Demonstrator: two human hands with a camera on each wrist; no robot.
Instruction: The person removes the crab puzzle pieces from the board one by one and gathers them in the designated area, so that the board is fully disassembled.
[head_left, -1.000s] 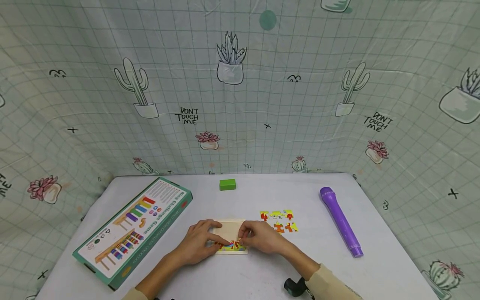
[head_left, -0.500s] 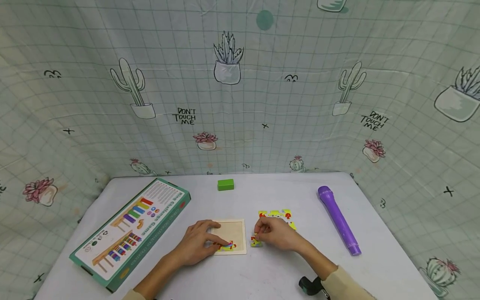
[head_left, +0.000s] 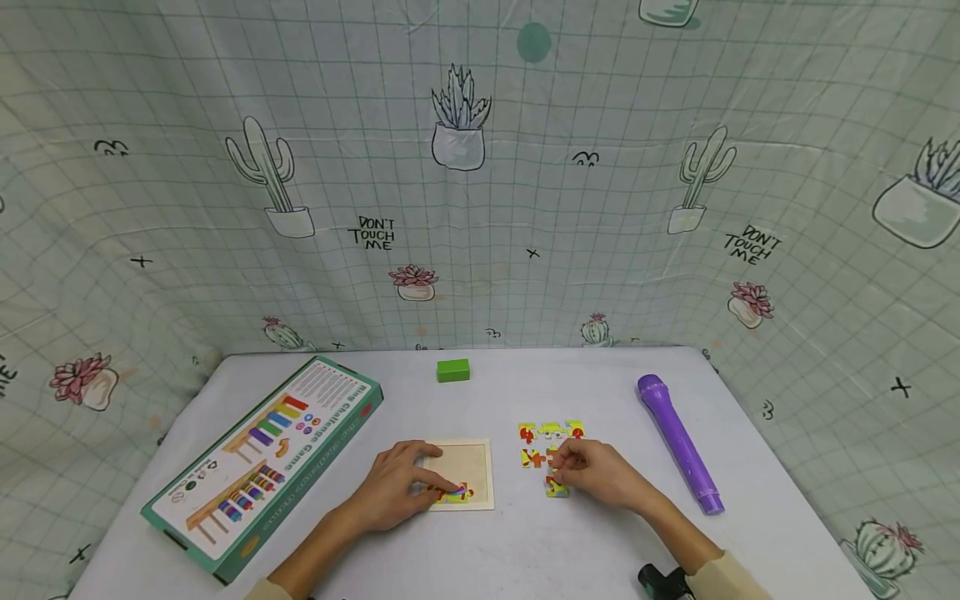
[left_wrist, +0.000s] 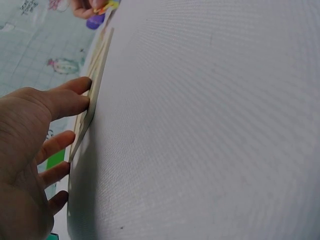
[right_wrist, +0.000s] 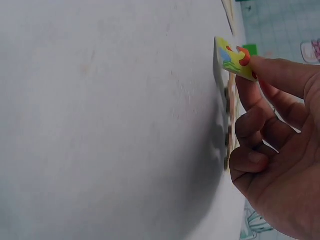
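Observation:
My left hand (head_left: 397, 487) rests on the left side of a shallow wooden puzzle tray (head_left: 468, 461). Its fingers reach over colourful jigsaw pieces (head_left: 454, 495) along the tray's lower edge and hide some of them. To the right of the tray, my right hand (head_left: 603, 475) pinches a yellow jigsaw piece (head_left: 557, 490) between thumb and index finger. In the right wrist view this puzzle piece (right_wrist: 231, 60) is tilted above the white table, with red, blue and green marks on it. Several loose jigsaw pieces (head_left: 551, 430) lie just beyond the right hand, partly covered by it.
A green Ring Challenge Game box (head_left: 262, 467) lies at the left. Near the back edge sits a small green block (head_left: 453, 371). A purple microphone-shaped stick (head_left: 681, 444) lies at the right. The patterned cloth backdrop (head_left: 480, 192) rises behind the table.
My right hand has moved right, away from the tray, bringing the pinched jigsaw piece with it from the tray's lower right part. The left hand stays on the tray.

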